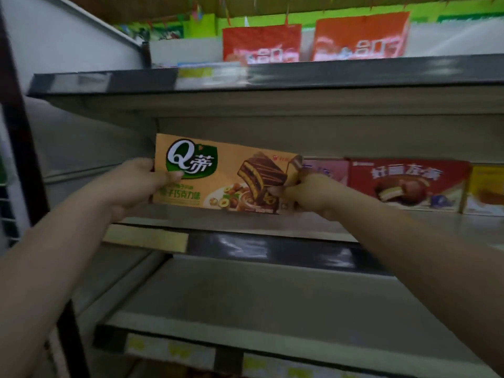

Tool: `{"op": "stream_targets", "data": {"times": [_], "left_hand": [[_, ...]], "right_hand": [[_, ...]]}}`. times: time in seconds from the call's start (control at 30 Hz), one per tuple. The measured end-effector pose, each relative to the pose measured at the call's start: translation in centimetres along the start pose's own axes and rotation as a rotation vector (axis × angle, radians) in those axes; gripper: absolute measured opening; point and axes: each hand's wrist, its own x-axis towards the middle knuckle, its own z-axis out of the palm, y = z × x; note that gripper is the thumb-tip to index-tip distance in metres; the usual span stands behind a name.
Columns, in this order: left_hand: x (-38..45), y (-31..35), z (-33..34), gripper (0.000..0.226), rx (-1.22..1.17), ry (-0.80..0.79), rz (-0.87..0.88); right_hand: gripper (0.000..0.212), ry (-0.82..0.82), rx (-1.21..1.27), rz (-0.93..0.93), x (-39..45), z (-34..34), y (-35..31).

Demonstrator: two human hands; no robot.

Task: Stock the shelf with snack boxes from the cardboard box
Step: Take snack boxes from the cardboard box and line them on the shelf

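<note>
Left hand [136, 184]: grips the left end of the orange snack box, thumb laid across its front, fingers hidden behind.
Orange snack box [218, 175]: held upright and face-out over the middle shelf, slightly tilted, left end higher than the right; whether its bottom edge touches the shelf cannot be told.
Right hand [302, 195]: pinches the box's lower right corner, fingers curled round the edge.
Middle shelf [272, 227]: bare metal to the left of the box and in front of it; a yellow price label sits on its front rail.
Pink box [324, 170]: just beside the held box's right end, partly hidden by it and by the right hand.
Red box [409, 184]: next along to the right, standing face-out, a yellow box [485, 189] beyond it.
Cardboard box: not in view.
Step in hand: likely setting this box into the row at its left end.
Doing it well: level the box first, set its bottom edge flat on the shelf, then slide it right until it meets the pink box, front faces in line.
Care: draw the right fingers clear of the corner before closing the gap, or they will be caught between the boxes.
</note>
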Motion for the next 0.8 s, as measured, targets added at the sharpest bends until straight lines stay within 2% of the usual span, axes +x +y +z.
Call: {"op": "stream_targets", "data": {"times": [0.13, 0.3, 0.37, 0.4, 0.5, 0.6, 0.67, 0.8], "left_hand": [[3.9, -3.1, -3.0, 0.026, 0.077, 0.06, -0.085], [8.1, -5.4, -3.7, 0.033, 0.049, 0.123, -0.194], [9.5, -6.3, -3.6, 0.033, 0.044, 0.088, -0.27], [10.2, -6.7, -3.5, 0.035, 0.047, 0.062, -0.301], [12.9, -7.4, -3.3, 0.051, 0.07, 0.027, -0.322], [14.8, -6.7, -2.3, 0.059, 0.208, 0.021, -0.307], [15.6, -6.0, -1.5, 0.067, 0.34, 0.034, -0.306], [17.9, -5.9, -0.5, 0.08, 0.422, -0.048, -0.364]], "right_hand": [[0.014, -0.035, 0.025, 0.056, 5.3, 5.6, 0.0], [0.016, -0.049, -0.005, 0.081, 9.6, 8.4, 0.6], [0.016, -0.044, -0.037, 0.059, 10.7, 8.8, 0.5], [0.023, -0.031, -0.061, 0.049, 11.4, 9.0, 0.4], [0.045, 0.028, -0.331, 0.018, 12.6, 9.4, -0.4], [0.042, 0.117, -0.592, 0.031, 13.3, 9.1, -0.9], [0.039, 0.133, -0.683, 0.069, 13.6, 8.7, -0.9], [0.035, 0.142, -0.763, 0.093, 14.4, 8.3, -0.6]]}}
